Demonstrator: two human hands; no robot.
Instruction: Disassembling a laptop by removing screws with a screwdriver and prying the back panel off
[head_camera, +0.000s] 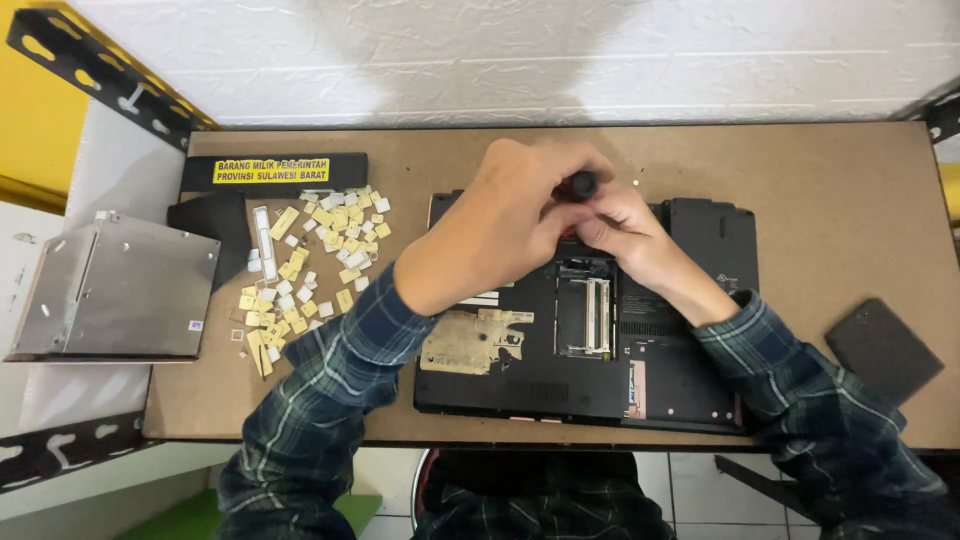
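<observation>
A black laptop (690, 330) lies upside down on the brown table (830, 200), with its memory bay (585, 318) uncovered. Both my hands meet over the laptop's far edge. My left hand (495, 225) wraps around the black handle of a screwdriver (583, 184), whose round top sticks out above the fingers. My right hand (625, 232) pinches the screwdriver lower down, fingertips against the left hand. The tool's tip is hidden behind the hands. Both sleeves are dark plaid.
A heap of yellowed loose keycaps (310, 260) lies left of the laptop, below a long black panel with a yellow label (270, 172). A silver optical drive (115, 290) rests at the left edge. A dark flat cover (882, 348) lies at the right.
</observation>
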